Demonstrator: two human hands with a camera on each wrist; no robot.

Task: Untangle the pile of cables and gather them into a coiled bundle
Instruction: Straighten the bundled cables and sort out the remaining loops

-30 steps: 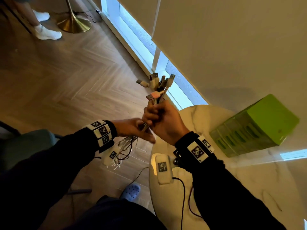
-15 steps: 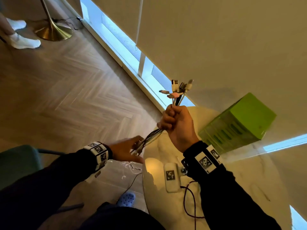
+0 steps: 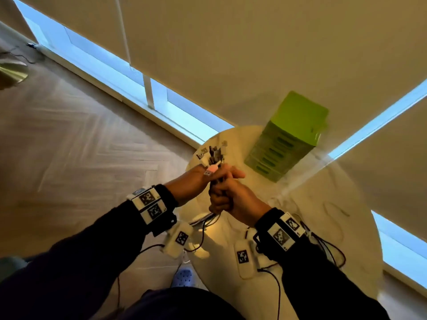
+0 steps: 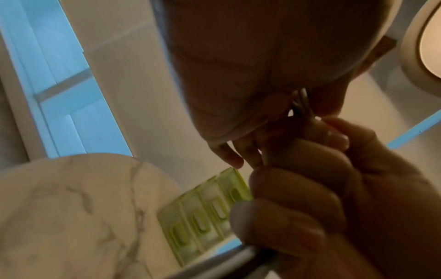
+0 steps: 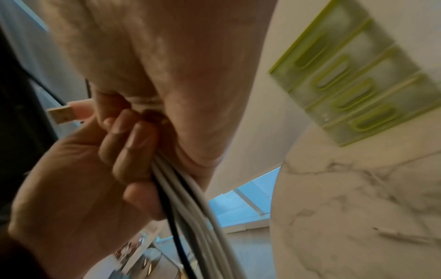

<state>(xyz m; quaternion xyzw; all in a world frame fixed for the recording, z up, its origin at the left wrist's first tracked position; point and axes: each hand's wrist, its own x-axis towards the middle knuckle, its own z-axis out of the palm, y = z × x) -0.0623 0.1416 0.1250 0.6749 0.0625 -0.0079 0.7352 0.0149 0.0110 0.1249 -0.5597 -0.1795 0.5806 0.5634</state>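
Observation:
A bundle of white and black cables (image 3: 213,155) stands up over the round marble table (image 3: 323,215), its plugs fanning out on top and a pink USB plug (image 3: 210,170) sticking out left. My right hand (image 3: 233,195) grips the bundle in a fist. My left hand (image 3: 194,183) closes on the same bundle right beside it, the two hands touching. In the right wrist view the left hand's fingers (image 5: 128,136) curl round the cables (image 5: 190,198), which hang down below the hands. The USB plug (image 5: 61,114) shows behind them. The left wrist view shows only a short stretch of cable (image 4: 302,103) between the hands.
A green drawer box (image 3: 288,139) stands at the table's far side by the wall. A thin white cable piece (image 5: 401,236) lies on the marble. Low windows run along the floor. A brass lamp base (image 3: 11,72) sits far left, a blue slipper (image 3: 184,277) below.
My left hand came up from lower on the cables and now closes on the bundle beside my right hand. Both hands now sit over the table.

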